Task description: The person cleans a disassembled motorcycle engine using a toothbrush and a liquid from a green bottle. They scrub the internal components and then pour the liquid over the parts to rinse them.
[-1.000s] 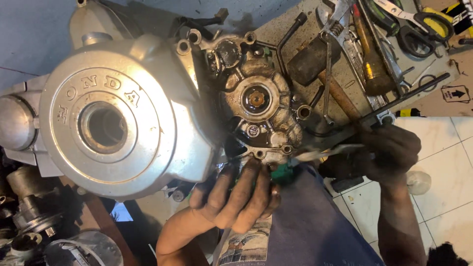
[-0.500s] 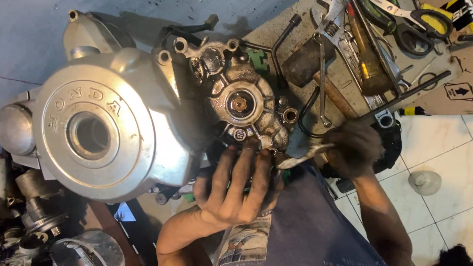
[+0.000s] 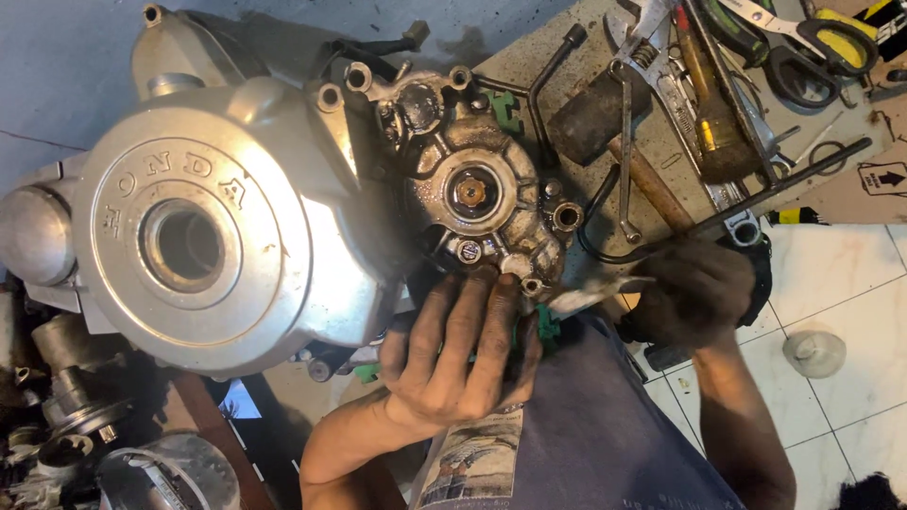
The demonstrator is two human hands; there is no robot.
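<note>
Engine case (image 3: 283, 217), silver w/ round cover, lies on the bench. Left hand (image 3: 463, 354) sits at case's lower edge, fingers spread flat, tips on the greasy small cover (image 3: 482, 203) w/ its centre bolt. Green gasket bit (image 3: 529, 326) peeks out under that hand. Right hand (image 3: 694, 293), just right of the case, is clenched round a pale thin tool (image 3: 590, 295) pointing at case's lower edge. Hammer (image 3: 619, 132), wrenches (image 3: 661, 66), scissors (image 3: 803, 42) lie upper right of the case.
</note>
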